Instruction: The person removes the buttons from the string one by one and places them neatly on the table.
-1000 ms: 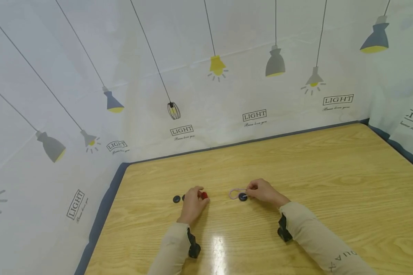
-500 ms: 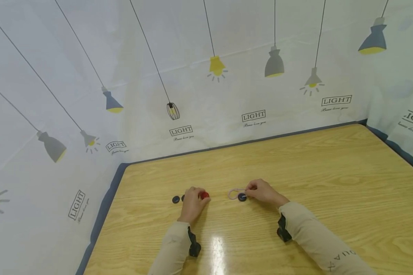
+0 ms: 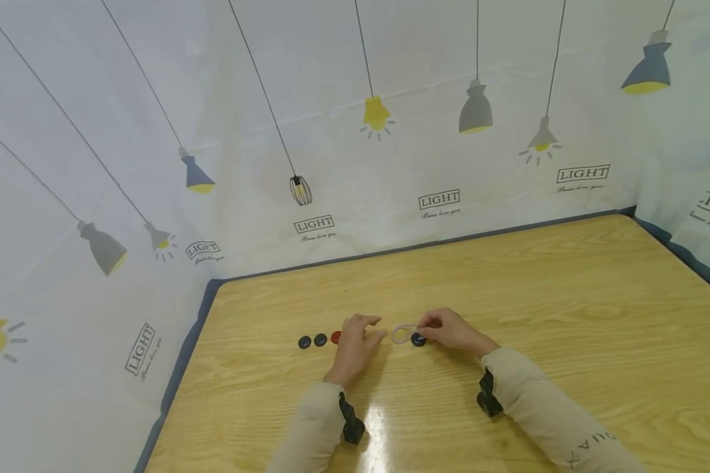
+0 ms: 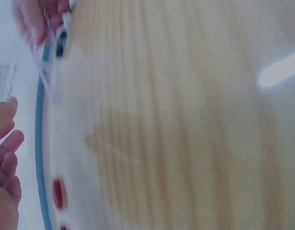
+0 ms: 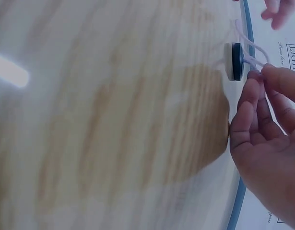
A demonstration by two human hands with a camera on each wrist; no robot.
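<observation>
My right hand (image 3: 449, 330) pinches a thin pale-pink cord (image 3: 398, 336) between thumb and fingertips. A loop of the cord curves out to the left. In the right wrist view the cord (image 5: 255, 45) runs to the face of a dark round button (image 5: 237, 61), which stands on edge just beyond the fingertips. My left hand (image 3: 355, 348) holds nothing; its fingers are spread and point toward the cord loop. Left of it, a red button (image 3: 336, 337) is partly covered by the hand. The left wrist view shows a red button (image 4: 58, 193) below the fingers, with another at the bottom edge.
Two dark buttons, one at the row's end (image 3: 304, 342) and one beside it (image 3: 321, 339), lie left of the red one. The wooden table (image 3: 509, 282) meets a fabric backdrop (image 3: 367, 217) printed with lamps along its far and side edges.
My left hand has left the red button and moved right toward the cord loop, its fingers spreading. The dark buttons on the left are now uncovered. The right hand keeps its pinch.
</observation>
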